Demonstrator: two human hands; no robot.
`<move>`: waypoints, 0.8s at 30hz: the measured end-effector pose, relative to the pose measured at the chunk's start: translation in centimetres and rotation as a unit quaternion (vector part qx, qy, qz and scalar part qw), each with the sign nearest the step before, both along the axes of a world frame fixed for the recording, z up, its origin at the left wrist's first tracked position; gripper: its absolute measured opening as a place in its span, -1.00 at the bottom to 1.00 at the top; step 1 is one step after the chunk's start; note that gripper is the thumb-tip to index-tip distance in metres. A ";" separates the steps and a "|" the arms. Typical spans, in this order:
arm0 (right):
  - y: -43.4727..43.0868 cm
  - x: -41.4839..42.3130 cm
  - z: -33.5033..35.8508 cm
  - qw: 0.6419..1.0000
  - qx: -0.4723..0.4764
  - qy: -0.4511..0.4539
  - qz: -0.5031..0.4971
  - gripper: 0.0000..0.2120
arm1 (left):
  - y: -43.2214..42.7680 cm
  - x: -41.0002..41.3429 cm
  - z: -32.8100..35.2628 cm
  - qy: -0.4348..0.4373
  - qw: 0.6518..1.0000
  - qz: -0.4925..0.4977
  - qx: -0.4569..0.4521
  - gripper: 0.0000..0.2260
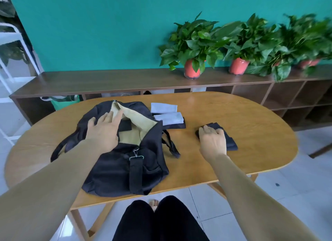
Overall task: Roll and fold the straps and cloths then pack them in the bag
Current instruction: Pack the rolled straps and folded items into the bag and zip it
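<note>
A black bag point(115, 167) with a tan lining lies open on the wooden table point(251, 132). My left hand point(104, 129) rests on the bag's far flap beside the opening, fingers spread. To the right of the bag, my right hand point(212, 141) curls over a folded black cloth point(230, 143) that lies flat on the table. Behind it, two folded light grey cloths point(164, 108) point(168, 117) lie side by side, the nearer one on top of another folded black cloth point(177, 126). A black strap point(170, 143) trails from the bag's right side.
A low dark wooden shelf unit point(107, 81) runs along the teal wall behind the table, with several potted plants point(193, 48) on its right half. A green bag point(62, 101) sits in the shelf. My knees point(161, 222) are below the table's near edge.
</note>
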State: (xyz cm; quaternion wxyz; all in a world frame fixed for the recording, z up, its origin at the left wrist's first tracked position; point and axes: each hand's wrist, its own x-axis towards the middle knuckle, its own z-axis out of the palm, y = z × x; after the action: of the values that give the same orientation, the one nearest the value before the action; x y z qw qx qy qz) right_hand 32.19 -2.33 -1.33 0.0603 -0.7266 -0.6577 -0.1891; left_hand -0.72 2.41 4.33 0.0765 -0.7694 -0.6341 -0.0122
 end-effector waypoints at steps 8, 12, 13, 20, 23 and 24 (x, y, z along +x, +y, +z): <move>0.1 4.2 -1.5 0.998 -0.031 -0.023 -0.052 -0.62 | -0.3 2.3 0.7 0.034 0.999 -0.012 -0.002 -0.27; 1.8 4.0 -2.0 0.997 -0.059 -0.029 -0.050 -0.57 | -0.3 1.9 0.7 0.033 0.999 -0.008 -0.010 -0.26; 2.1 4.1 -2.1 0.996 -0.068 -0.026 -0.054 -0.58 | -0.2 1.7 0.6 0.030 0.999 -0.006 -0.011 -0.26; 2.6 4.1 -2.5 0.998 0.000 -0.029 -0.048 -0.72 | 1.0 -0.4 1.2 0.028 0.999 0.025 -0.016 -0.30; 2.9 4.0 -2.4 0.999 0.016 -0.031 -0.025 -0.67 | 1.2 -1.0 1.4 0.022 1.000 0.018 0.002 -0.32; 3.1 3.9 -2.4 0.999 0.024 -0.028 -0.018 -0.66 | 1.3 -1.2 1.4 0.021 1.000 0.014 0.009 -0.32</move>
State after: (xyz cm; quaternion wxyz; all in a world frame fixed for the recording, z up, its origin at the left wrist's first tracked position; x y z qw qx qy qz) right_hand 36.10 0.77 -3.70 0.0557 -0.7310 -0.6415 -0.2260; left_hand -1.96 3.67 5.73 0.0964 -0.7599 -0.6428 -0.0008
